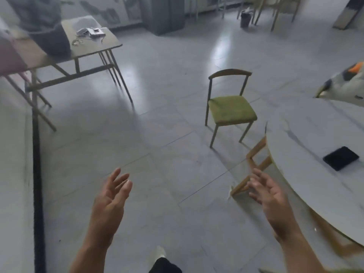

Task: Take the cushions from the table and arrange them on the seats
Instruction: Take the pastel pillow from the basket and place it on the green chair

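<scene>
Left hand [110,196] and right hand [269,192] are both open and holding nothing, out over the floor. The only cushion [346,85] I can see sits at the far side of the round counter [307,134], half out of frame. Reaching across could easily sweep the flat black thing [340,158] off the edge. The wooden chair [256,166] tucked underneath looks like a shin-knocker too. The green-seated chair [231,109] has no cushion yet and stands well apart. Off to the left there's a folding table [94,46] with a dark bag [49,36] on it.

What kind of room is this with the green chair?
Probably a dining or meeting room, though I can't be sure: a round white table, a green-seated chair on the tiled floor, and more chairs at the far wall.
</scene>
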{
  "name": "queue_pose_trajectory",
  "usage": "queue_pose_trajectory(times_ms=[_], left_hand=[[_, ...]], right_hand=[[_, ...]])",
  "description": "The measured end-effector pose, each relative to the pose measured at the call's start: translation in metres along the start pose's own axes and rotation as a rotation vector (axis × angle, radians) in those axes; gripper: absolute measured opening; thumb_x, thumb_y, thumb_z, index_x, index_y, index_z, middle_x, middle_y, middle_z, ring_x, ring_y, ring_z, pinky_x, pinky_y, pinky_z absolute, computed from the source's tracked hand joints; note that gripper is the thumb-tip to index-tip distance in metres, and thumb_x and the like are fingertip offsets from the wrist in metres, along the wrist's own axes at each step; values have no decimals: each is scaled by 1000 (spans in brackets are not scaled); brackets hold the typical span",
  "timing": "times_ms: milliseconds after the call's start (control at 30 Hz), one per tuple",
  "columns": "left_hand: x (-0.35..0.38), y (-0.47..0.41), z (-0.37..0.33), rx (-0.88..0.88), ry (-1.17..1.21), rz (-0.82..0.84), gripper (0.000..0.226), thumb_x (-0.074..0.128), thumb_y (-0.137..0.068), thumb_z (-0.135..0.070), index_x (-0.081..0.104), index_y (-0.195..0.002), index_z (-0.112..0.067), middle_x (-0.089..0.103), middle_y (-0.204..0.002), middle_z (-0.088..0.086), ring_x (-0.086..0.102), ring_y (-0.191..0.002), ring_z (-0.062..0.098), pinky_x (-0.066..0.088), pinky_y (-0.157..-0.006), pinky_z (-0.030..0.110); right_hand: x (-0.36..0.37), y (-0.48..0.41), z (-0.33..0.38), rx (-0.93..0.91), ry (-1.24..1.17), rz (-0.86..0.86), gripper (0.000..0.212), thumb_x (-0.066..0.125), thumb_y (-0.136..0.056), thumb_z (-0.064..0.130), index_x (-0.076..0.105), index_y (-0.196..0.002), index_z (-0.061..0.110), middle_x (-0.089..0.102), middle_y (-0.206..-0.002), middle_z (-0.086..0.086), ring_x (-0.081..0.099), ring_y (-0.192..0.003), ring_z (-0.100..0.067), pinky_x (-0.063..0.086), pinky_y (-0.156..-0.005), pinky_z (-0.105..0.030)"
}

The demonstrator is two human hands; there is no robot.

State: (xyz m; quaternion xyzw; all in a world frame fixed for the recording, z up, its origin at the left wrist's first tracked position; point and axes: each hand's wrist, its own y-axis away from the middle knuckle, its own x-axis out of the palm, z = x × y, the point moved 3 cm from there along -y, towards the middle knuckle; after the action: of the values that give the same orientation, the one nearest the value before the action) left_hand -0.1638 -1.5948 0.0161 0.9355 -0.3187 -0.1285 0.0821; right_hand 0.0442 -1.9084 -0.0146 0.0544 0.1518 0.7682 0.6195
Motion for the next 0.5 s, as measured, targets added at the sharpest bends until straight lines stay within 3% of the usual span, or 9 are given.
queue_pose_trajectory(times_ms=[100, 233, 400, 500], left_hand=[[-60, -49, 10, -34, 55, -104, 50, 58, -102, -10, 47, -150, -19, 65, -129, 0, 61, -114, 2, 46, -112, 51], [-126, -106, 6, -50, 112, -223, 49, 59, -102, -11, 49, -148, -22, 66, -125, -7, 62, -112, -2, 46, -112, 50], [-185, -188, -11, -50, 137, -294, 48, 59, -101, -11, 50, -146, -22, 66, -127, -9, 65, -108, -6, 48, -109, 46], [-204, -251, -12, -42, 136, -310, 47, 60, -100, -11, 51, -145, -24, 67, -128, -8, 65, -109, -8, 49, -108, 43]], right_hand=[[105, -23, 12, -25, 74, 131, 36, 63, -99, 16, 60, -133, 27, 65, -130, 6, 63, -117, -6, 51, -101, -35], [226, -50, 39, -94, 222, 315, 40, 69, -95, 22, 60, -132, 35, 65, -131, 12, 63, -120, -7, 51, -101, -34], [334, -91, 83, -173, 246, 379, 43, 68, -96, 26, 57, -137, 35, 62, -126, 22, 60, -117, 2, 47, -84, -15], [392, -133, 92, -182, 241, 382, 45, 67, -96, 26, 57, -139, 31, 61, -129, 19, 60, -119, 0, 47, -86, -18]])
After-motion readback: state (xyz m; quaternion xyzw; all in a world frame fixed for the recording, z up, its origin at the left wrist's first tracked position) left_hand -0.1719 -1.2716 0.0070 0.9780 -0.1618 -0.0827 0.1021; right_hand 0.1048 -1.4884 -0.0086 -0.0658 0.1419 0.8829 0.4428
